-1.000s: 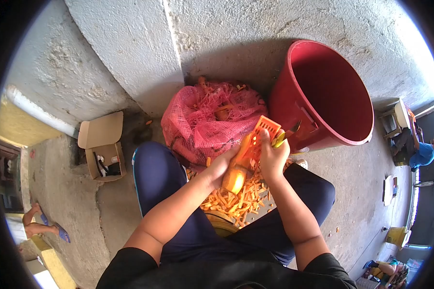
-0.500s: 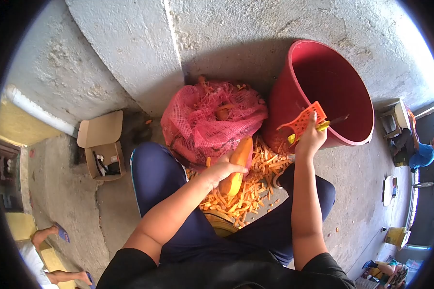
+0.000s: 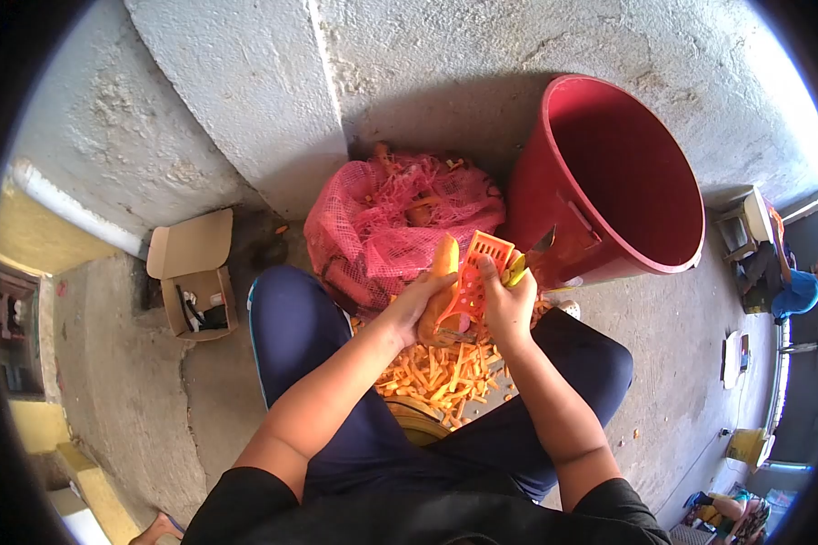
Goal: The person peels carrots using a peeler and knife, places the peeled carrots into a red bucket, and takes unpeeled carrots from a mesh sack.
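My left hand is wrapped round a peeled orange vegetable, its upper end sticking up past the fingers. In my right hand are an orange perforated peeler and a yellow-handled knife, whose dark blade points up and right. The peeler lies against the vegetable's right side. Beneath both hands, orange peelings are heaped on the ground between my legs. Just beyond them sits a pink mesh sack with orange pieces showing inside.
A large red bin stands tilted at the right of the sack, by the rough wall. An open cardboard box is on the floor at left. One person in blue sits far right; others show partly at the lower corners.
My right hand moved away toward the bin with the peeler, then came back down to the vegetable. The vegetable is turned in my left hand. The walking person at lower left has nearly left view.
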Tool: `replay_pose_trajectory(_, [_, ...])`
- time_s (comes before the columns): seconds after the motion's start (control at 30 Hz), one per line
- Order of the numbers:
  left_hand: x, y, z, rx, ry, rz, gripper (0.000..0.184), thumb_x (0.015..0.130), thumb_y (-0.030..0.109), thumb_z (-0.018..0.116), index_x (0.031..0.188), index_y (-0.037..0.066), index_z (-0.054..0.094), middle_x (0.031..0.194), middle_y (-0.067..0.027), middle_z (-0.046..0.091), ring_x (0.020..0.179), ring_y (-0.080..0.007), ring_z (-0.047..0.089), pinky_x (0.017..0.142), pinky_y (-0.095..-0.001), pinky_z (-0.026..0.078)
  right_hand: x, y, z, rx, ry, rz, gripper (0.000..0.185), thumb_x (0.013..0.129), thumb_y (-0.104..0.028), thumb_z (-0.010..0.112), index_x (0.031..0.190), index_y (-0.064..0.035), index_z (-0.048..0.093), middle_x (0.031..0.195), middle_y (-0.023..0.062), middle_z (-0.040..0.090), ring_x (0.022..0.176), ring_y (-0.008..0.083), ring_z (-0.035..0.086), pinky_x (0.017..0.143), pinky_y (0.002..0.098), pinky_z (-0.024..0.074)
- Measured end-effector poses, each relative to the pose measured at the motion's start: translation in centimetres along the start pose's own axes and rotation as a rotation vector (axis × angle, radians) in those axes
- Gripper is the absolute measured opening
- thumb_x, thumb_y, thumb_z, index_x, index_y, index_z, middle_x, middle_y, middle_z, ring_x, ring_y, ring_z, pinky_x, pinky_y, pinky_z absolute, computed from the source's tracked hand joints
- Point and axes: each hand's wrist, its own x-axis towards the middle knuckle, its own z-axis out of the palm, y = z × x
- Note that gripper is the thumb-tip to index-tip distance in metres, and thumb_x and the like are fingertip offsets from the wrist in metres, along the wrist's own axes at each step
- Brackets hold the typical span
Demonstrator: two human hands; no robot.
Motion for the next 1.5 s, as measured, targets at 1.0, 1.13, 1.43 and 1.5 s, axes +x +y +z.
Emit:
replay_pose_trajectory(1.0, [0.6,-0.4,0.7,-0.128,0.065,-0.034,0.043,0.091,0.037,0.022,0.111,0.008,0.046,0.095,-0.0103,0.058,0.08,-0.0226,0.06,0.068,-0.0389,0.052,-0.8,0.2,0.7,-0.293,-0.001,-0.196,0.021,0.078,-0.018,0.062,0.084,-0.0006,0.054,0.066,0.0127,0.058,0.057,0.015,0.055,0.055,0.0283,0.0441])
replay_pose_trajectory(1.13, [0.1,-0.3,1.2,-0.012,0.072,-0.059,0.041,0.091,0.037,0.025,0.106,0.007,0.048,0.085,-0.009,0.06,0.071,-0.0194,0.061,0.058,-0.0356,0.052,0.2,-0.1,0.6,-0.437,0.069,-0.246,0.023,0.076,-0.02,0.064,0.082,-0.0008,0.053,0.063,0.0147,0.057,0.055,0.0158,0.054,0.053,0.0299,0.0436])
replay_pose_trajectory(1.43, [-1.9,-1.3,1.8,0.169,-0.008,-0.109,0.044,0.089,0.04,0.034,0.114,0.004,0.045,0.097,-0.0056,0.055,0.082,-0.0116,0.054,0.071,-0.0273,0.046,9.0,1.2,-5.8,-0.265,0.585,-0.189,0.019,0.082,-0.019,0.057,0.084,0.0,0.056,0.068,0.0023,0.057,0.058,0.0079,0.049,0.055,0.0235,0.0409])
replay_pose_trajectory(1.5, [-1.8,-0.6,2.0,0.114,0.02,-0.078,0.043,0.087,0.039,0.042,0.114,0.006,0.044,0.093,-0.0041,0.054,0.08,-0.0115,0.054,0.07,-0.0276,0.046,8.3,1.2,-5.3,-0.299,0.517,-0.32,0.019,0.082,-0.02,0.058,0.081,-0.0013,0.056,0.065,-0.0008,0.054,0.055,0.0052,0.046,0.05,0.0219,0.0383])
